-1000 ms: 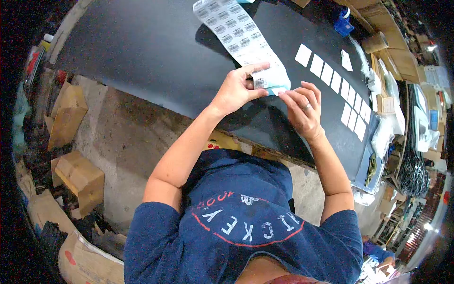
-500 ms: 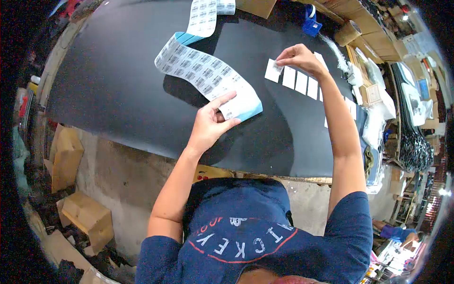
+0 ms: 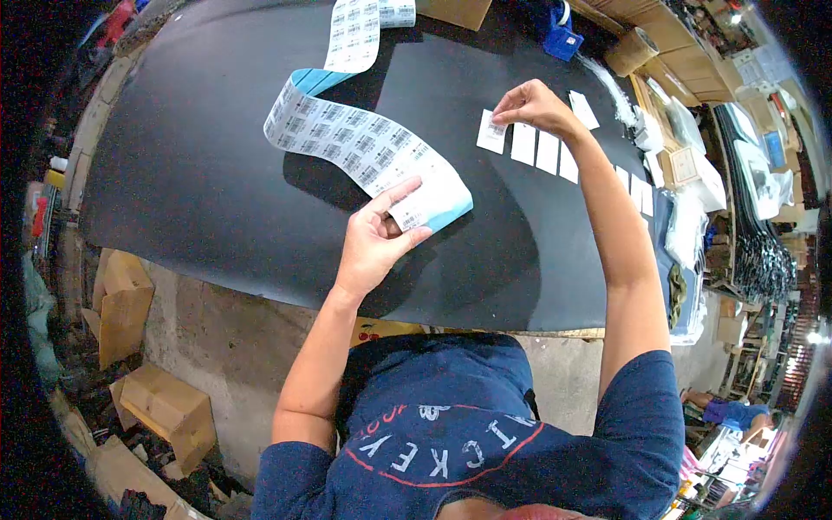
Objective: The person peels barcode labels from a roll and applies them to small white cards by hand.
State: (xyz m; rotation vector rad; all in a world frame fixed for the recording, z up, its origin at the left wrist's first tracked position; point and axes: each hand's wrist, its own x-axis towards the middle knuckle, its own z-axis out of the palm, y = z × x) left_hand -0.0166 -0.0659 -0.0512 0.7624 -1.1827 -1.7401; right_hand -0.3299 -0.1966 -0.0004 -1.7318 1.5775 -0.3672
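My left hand (image 3: 374,238) grips the end of a long strip of barcode labels (image 3: 347,137), thumb on one side and fingers on the other. The strip's pale blue backing shows where it curls over at that end. At the row of white cards, my right hand (image 3: 533,111) has thumb and fingertips pinched together on a small barcode label (image 3: 496,130). That label lies against the leftmost white card (image 3: 488,143). More white cards (image 3: 547,153) lie side by side to its right, some of them hidden beneath my right forearm.
A black tabletop (image 3: 208,165) carries everything. Along the back stand a cardboard box (image 3: 459,10), a blue tape dispenser (image 3: 562,42) and a roll of brown tape (image 3: 631,52). Cartons (image 3: 169,403) sit on the floor at left. Another person (image 3: 732,416) is far off at lower right.
The label in my right fingers now lies flatter on the leftmost card. My left hand and the strip have shifted slightly left and down in view, partly with the camera's own movement.
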